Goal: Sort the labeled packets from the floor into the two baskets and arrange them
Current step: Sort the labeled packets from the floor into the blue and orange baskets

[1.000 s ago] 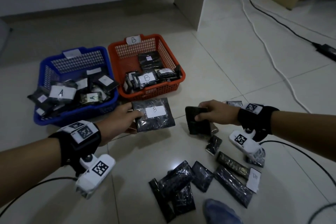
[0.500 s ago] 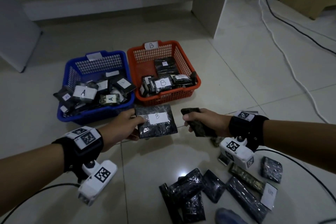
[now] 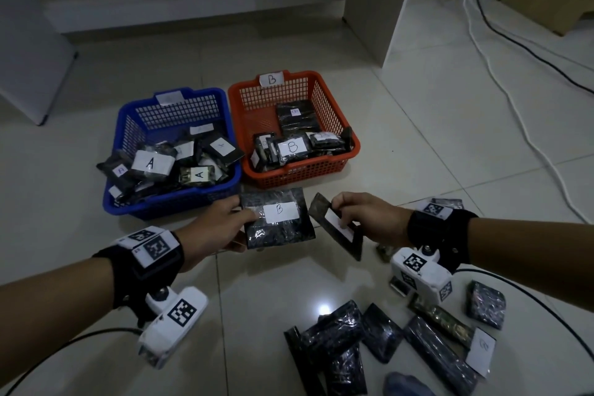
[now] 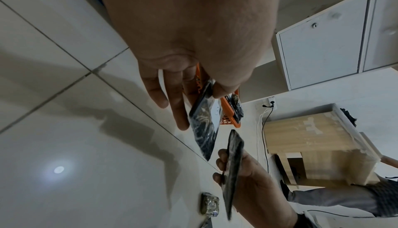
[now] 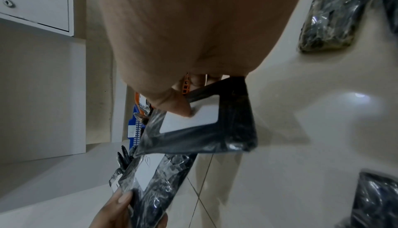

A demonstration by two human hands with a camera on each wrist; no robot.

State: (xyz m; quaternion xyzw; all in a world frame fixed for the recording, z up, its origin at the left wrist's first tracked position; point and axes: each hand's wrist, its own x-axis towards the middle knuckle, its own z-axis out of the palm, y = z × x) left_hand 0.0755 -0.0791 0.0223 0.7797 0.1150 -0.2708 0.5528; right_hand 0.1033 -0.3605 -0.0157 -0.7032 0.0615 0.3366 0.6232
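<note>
- The left hand [image 3: 213,230] pinched a flat dark packet [image 3: 278,219] by its edge, label up so the "B" could be read, just in front of the orange basket [image 3: 334,167].
- The right hand [image 3: 369,219] gripped a second packet [image 3: 337,228] tilted, thumb on its white label; its letter was hidden, and it looked mid-turn for reading.
- The orange basket's tag read "B"; the blue basket [image 3: 167,202] beside it held "A" packets.
- More packets [image 3: 379,334] lay on the floor near the person.
</note>
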